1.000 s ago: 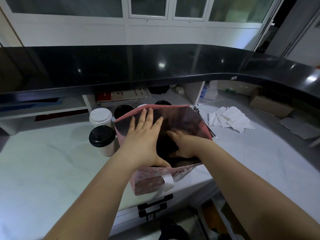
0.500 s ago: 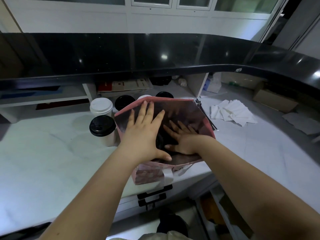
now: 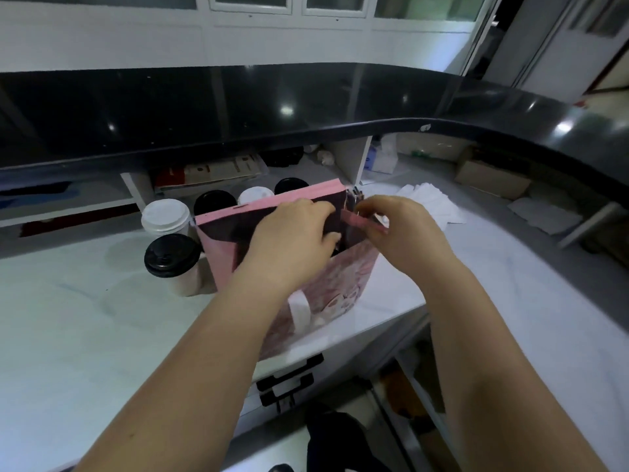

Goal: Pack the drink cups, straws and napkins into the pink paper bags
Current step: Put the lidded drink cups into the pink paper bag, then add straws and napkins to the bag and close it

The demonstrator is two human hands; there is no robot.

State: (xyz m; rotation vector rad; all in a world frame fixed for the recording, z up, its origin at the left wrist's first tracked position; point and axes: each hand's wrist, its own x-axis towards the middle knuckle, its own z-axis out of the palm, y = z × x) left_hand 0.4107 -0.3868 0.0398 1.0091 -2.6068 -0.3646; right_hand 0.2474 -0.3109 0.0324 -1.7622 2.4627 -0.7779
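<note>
Shaping the mouth of the pink paper bag [image 3: 340,284], which stands upright on the white counter [image 3: 85,318] close to its near edge. My left hand [image 3: 292,233] is clamped on the bag's top edge, fingers curled over the rim and into the dark opening. This anchors the bag so it cannot slide or tip while the other side is worked. My right hand [image 3: 398,229] pinches the pink side fold at the right end of the rim between thumb and fingertips. I judge this pull is meant to draw the gusset outward and square the mouth. The bag's white handle [image 3: 299,311] hangs slack down the near face, out of the way of both grips.

Five lidded drink cups wait just left of the bag and behind it: a white-lidded cup [image 3: 165,218] and a black-lidded cup [image 3: 172,255] to the left, and three more along the far side, partly hidden by the rim. They are grouped within easy reach of the left hand. The napkins [image 3: 429,202] lie in a loose pile to the far right, well apart from the cups. I cannot make out the straws with certainty, nor whether anything is inside the bag (its interior is in shadow). Packing seems barely begun.
</note>
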